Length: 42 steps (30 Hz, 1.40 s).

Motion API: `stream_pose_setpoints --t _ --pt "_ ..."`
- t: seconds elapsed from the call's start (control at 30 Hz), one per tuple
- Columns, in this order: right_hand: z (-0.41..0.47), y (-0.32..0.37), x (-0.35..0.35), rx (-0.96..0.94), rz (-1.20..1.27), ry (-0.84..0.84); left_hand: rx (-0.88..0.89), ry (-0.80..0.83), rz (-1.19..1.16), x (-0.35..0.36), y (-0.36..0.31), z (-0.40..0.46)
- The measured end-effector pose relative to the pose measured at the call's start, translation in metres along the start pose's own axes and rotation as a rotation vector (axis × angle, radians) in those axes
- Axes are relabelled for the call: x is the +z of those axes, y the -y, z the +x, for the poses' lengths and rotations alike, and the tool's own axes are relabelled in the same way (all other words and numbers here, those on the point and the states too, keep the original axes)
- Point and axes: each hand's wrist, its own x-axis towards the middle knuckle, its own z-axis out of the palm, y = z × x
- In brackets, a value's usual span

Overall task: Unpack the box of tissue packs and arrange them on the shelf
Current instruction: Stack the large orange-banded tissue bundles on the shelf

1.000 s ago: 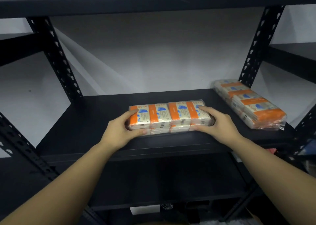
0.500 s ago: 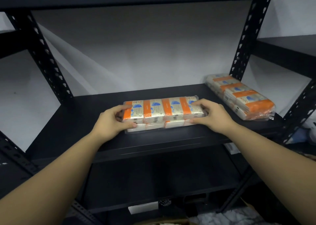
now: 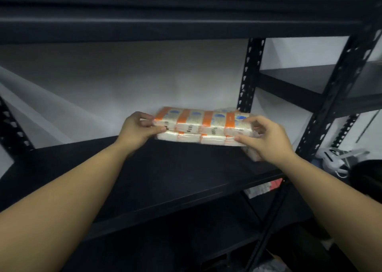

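Note:
An orange-and-white tissue pack, wrapped in clear plastic, is held lifted off the black shelf board, toward its back right. My left hand grips the pack's left end and my right hand grips its right end. A second tissue pack lies on the shelf behind and under my right hand; only a small corner of it shows, with a bit more plastic above the held pack near the post.
A black perforated upright post stands just behind the packs. Another black post frames the right front. An upper shelf hangs overhead. White objects lie at right beyond the rack. A lower shelf holds a red-and-white item.
Both hands lifted the tissue pack off the shelf's front middle and carried it right and back, over the pack lying at the right. The view swung left and up.

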Motion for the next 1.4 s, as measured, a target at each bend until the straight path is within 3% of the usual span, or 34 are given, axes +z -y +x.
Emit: stream_pose_setpoints --t 0.2,0.47,0.73,1.4 --pt "-0.010 -0.017 -0.031 0.064 -0.164 -0.231 0.059 0.077 -0.234 0.093 -0.011 0.069" --pt "-0.008 -0.043 -0.039 0.049 -0.284 -0.383 0.174 0.214 -0.148 0.179 -0.029 0.146" --pt "-0.015 -0.058 -0.027 0.081 -0.271 -0.378 0.164 0.283 -0.133 0.211 -0.012 0.171" --pt "-0.018 -0.065 -0.001 0.101 -0.149 -0.367 0.080 0.169 -0.194 0.232 0.008 0.173"
